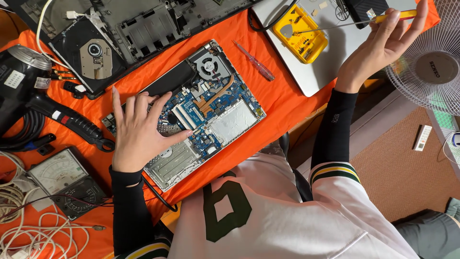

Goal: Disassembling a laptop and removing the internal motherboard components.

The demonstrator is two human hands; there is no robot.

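The opened laptop is laid diagonally on the orange cloth, its near corner close to the cloth's near edge, where the person's white jersey begins. Little bare cloth is left around it: a narrow strip is seen to its right, and a small wedge at its far right, where a clear-handled tester screwdriver is lying. The far side is closed off by a dismantled laptop chassis with an optical drive at its left end. To the left, the space is taken up by a black heat gun with its coiled cord, an analogue multimeter and a tangle of white cables. To the far right, a closed silver laptop is placed with a yellow parts tray on top of it. Beyond the table's right edge a white fan is seen over brown flooring.

The left hand is spread flat, fingers open, on the left part of the opened laptop, over the board near the memory slots; nothing is grasped by it. The cooling fan and the copper heat pipe lie just beyond and to the right of its fingertips.

The right hand is raised well to the far right of the opened laptop, above the silver laptop. A yellow-handled screwdriver is pinched between its fingers, the thin shaft pointing left over the yellow tray.
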